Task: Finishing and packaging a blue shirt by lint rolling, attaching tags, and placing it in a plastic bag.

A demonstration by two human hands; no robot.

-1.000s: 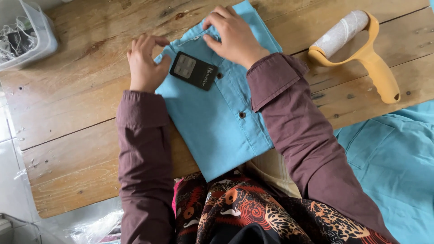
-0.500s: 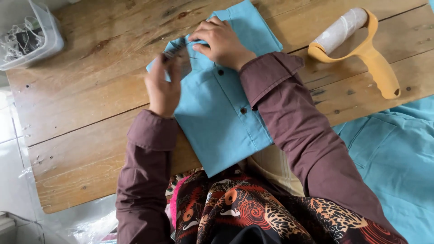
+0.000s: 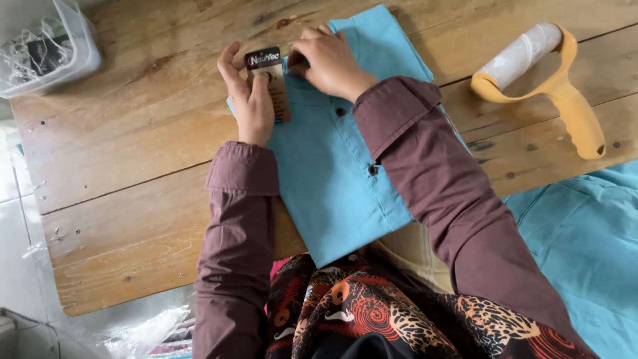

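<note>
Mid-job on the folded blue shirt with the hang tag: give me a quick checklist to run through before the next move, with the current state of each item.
1. Folded blue shirt lies flat on the wooden table: ok.
2. Left hand has the hang tag under its fingers at the collar end: ok.
3. Right hand presses on the collar area beside the tag: ok.
4. Tag fastened to the shirt: cannot tell, the attachment is hidden by the hands.
5. Yellow lint roller lies apart from the shirt, to the right: ok.
6. Clear plastic bin sits at the far left corner, away from both hands: ok.
</note>
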